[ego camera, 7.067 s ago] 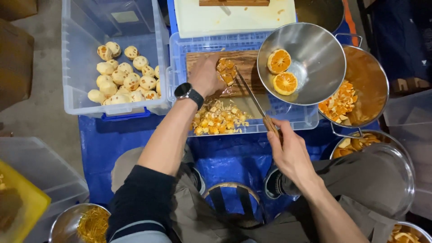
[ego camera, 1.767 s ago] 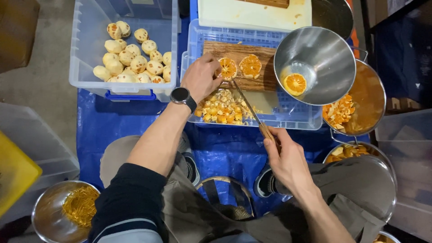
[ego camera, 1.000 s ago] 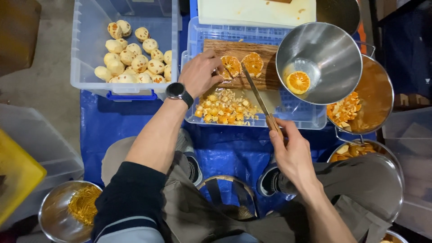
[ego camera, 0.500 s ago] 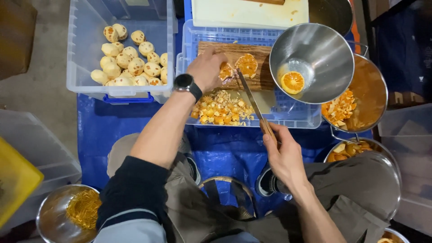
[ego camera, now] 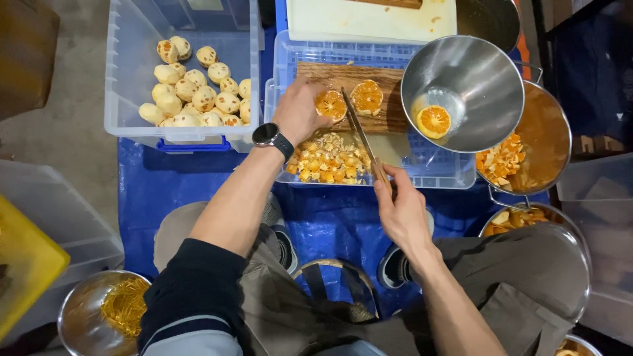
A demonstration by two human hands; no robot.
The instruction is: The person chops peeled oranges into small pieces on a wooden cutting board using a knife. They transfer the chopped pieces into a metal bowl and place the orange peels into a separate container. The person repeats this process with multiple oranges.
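Observation:
My left hand (ego camera: 298, 112), with a black watch on the wrist, rests on a peeled orange half (ego camera: 330, 105) on the wooden cutting board (ego camera: 389, 118). A second orange half (ego camera: 366, 97) lies just to its right. My right hand (ego camera: 399, 209) grips the handle of a long knife (ego camera: 360, 135), and the blade lies between the two halves. Diced orange pieces (ego camera: 327, 160) are piled in the blue crate (ego camera: 435, 173) below the board.
A steel bowl (ego camera: 484, 59) at the right holds one orange half (ego camera: 434, 121). Behind it a pot (ego camera: 544, 142) holds orange peels. A clear bin (ego camera: 125, 99) at the left holds several peeled whole fruits. A small bowl (ego camera: 82, 316) with orange shreds sits at the lower left.
One orange half left the steel bowl and now lies on the board beside the other. The knife blade has come down between the two halves; my left hand stays on the left half.

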